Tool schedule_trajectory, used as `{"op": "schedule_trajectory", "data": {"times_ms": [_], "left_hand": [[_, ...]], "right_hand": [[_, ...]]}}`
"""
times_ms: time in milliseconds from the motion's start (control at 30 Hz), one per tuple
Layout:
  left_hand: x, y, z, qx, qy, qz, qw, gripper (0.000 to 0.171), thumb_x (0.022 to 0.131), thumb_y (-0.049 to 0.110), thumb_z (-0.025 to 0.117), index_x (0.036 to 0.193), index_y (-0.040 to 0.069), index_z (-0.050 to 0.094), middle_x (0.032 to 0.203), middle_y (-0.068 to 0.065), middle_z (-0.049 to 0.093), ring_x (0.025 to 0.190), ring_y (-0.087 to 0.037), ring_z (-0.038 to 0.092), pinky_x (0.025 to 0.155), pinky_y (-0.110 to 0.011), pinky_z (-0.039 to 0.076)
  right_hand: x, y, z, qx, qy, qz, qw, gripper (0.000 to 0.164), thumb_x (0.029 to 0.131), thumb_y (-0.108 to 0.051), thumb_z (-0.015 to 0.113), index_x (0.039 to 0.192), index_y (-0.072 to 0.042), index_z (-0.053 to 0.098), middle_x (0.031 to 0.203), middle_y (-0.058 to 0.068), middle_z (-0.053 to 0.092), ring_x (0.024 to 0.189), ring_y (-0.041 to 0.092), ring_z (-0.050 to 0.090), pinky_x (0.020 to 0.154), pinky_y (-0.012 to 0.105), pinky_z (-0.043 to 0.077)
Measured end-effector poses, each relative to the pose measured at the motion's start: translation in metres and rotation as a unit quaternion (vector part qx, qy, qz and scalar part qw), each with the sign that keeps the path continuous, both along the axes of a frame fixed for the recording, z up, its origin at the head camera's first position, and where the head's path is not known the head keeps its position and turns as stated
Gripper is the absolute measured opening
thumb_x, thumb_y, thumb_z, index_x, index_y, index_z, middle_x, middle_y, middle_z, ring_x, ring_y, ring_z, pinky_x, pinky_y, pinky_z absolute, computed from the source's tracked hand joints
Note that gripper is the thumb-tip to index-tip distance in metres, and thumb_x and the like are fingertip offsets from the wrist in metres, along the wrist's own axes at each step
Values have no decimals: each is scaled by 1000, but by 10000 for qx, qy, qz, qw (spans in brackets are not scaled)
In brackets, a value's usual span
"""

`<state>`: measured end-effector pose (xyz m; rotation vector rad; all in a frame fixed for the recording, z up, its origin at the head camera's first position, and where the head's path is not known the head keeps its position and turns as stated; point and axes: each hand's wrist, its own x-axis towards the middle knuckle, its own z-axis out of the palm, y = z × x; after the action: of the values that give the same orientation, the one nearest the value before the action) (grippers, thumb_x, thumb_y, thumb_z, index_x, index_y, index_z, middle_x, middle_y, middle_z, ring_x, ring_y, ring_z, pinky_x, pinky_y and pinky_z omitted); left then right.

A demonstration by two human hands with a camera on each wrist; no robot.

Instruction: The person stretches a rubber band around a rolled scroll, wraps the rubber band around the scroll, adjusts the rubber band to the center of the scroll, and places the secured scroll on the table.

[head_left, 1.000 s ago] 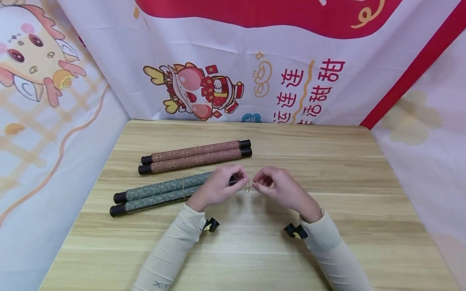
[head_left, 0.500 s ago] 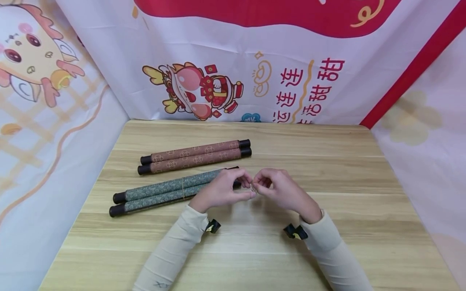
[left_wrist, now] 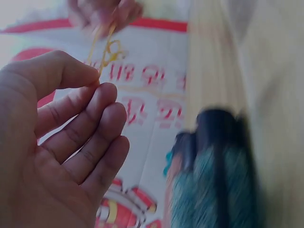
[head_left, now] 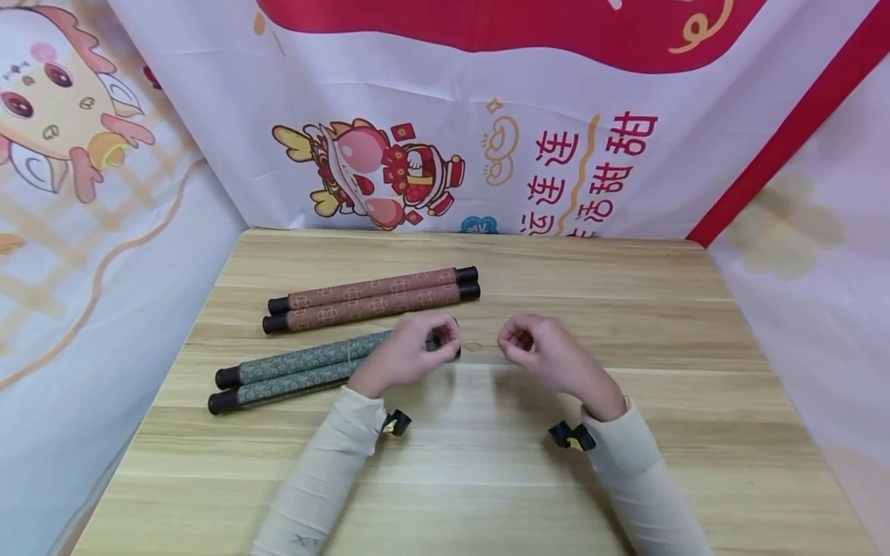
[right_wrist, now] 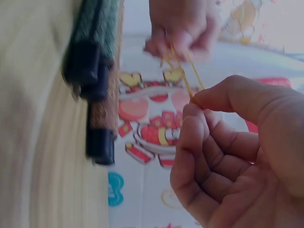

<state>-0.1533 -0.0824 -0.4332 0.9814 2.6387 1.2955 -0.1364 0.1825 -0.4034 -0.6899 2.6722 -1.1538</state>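
A thin yellow rubber band (head_left: pixel 474 347) is drawn out between my two hands, above the table. My left hand (head_left: pixel 410 351) pinches one end of it between thumb and index finger, the other fingers bent loosely. At the opposite end, my right hand (head_left: pixel 549 351) pinches the band between thumb and fingertip. The wrist views show the band (left_wrist: pixel 105 52) as two strands with a small loop or twist. Beneath the left hand lie two green patterned scrolls (head_left: pixel 299 359) with black end knobs, side by side. A thin band (head_left: pixel 350 357) circles them near the middle; their right part is mostly hidden.
Behind the green pair, two reddish-brown patterned scrolls (head_left: pixel 375 300) with black knobs lie side by side. The wooden table (head_left: pixel 445 479) meets a printed white and red cloth (head_left: pixel 431 69) at its back edge. More printed cloth hangs at both sides.
My hands came together at the rubber band half a second ago, then moved apart, stretching it between them. The scrolls stay in place.
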Motion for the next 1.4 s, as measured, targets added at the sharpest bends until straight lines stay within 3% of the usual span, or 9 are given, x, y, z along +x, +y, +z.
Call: {"op": "schedule_trajectory", "data": {"times_ms": [167,267,367,467,733,900,1033,1233,1400], "left_hand": [[-9,-26,5,-70,281,485,9984,11,93,8,69,88,17,67,85,4,70,80,-9,65,77,-40,61],[-11,-33,7,-32,208,643,9977,13,92,7,68,87,18,67,83,4,69,79,-10,64,76,-45,60],[-9,-29,7,-65,75,542,9985,12,93,7,68,88,19,67,84,5,69,81,-9,65,78,-41,61],[-6,-18,7,-166,-78,233,9996,9,95,10,68,91,18,66,87,5,70,83,-8,65,79,-35,61],[1,1,4,-380,-480,-106,9981,4,95,15,74,97,16,70,91,3,72,86,-11,67,84,-40,62],[2,5,0,-470,-435,-314,9975,25,92,21,78,114,9,73,108,-7,76,101,-20,72,96,-41,61],[5,12,0,-496,-231,-415,9976,36,93,25,79,123,6,71,117,-6,75,109,-20,71,101,-42,59],[8,22,-2,-288,108,-419,9987,14,100,18,73,110,9,74,102,1,74,95,-11,69,89,-35,61],[11,25,1,-91,-45,-110,9999,7,101,13,70,103,8,74,94,1,73,85,-7,67,80,-24,60]], "right_hand": [[-6,19,2,83,46,-407,9991,7,95,-6,65,93,-9,71,84,2,68,76,14,61,66,23,54],[-7,25,4,64,55,-583,9983,8,96,-7,64,92,-11,70,83,2,68,75,15,61,65,23,53],[-7,24,4,-41,-16,-507,9987,6,98,-10,66,95,-11,71,86,1,69,78,16,62,67,25,54],[-6,18,2,-153,-31,-214,9996,6,101,-13,67,99,-10,72,90,0,71,83,15,64,72,26,56],[-4,5,-2,-449,106,142,9988,5,101,-11,70,100,-8,73,92,3,74,83,12,67,76,28,60],[-2,-1,-3,-413,-23,331,9986,4,101,-12,70,100,-9,73,93,0,74,84,12,67,78,28,61],[-1,-3,-4,-303,-94,392,9987,4,101,-12,70,98,-13,72,92,-2,72,84,11,66,79,32,61],[0,-5,-4,-209,-157,418,9988,4,101,-14,69,99,-13,72,92,-2,72,84,12,66,79,35,61],[-2,-3,-5,-104,-150,323,9993,4,101,-14,70,100,-11,73,91,-2,73,84,10,66,77,31,61]]}}
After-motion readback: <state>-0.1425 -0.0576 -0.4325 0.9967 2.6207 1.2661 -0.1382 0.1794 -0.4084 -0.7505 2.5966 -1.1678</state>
